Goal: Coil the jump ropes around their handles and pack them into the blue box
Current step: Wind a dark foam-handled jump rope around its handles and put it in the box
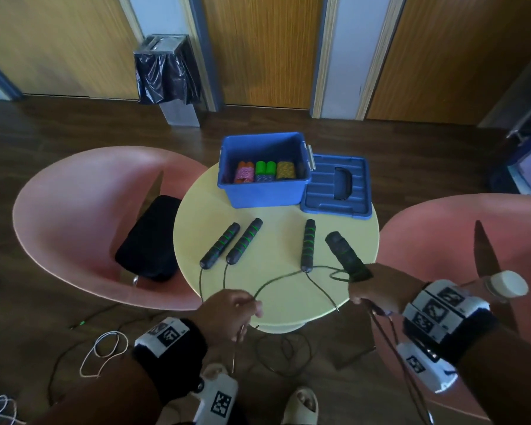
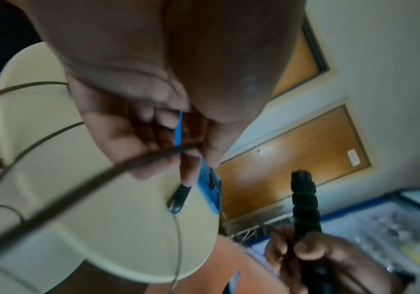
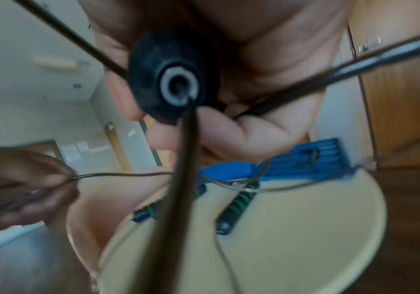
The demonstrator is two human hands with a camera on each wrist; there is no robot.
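Jump rope (image 1: 276, 279) | left hand (image 1: 227, 314) pinches cord at table (image 1: 276, 240) edge | right hand (image 1: 380, 289) grips handle (image 1: 347, 256) over rim

Wrist views blurred; held handle's (image 1: 347, 256) lower end hidden in fist.

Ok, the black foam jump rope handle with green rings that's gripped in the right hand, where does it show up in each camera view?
Head: the black foam handle with green rings sits right of centre, rising from the right hand.
Left wrist: lower right, upright, above the gripping fingers.
Right wrist: upper centre, seen end-on, rope running out of it.
Shared landmark: the round pale yellow table.
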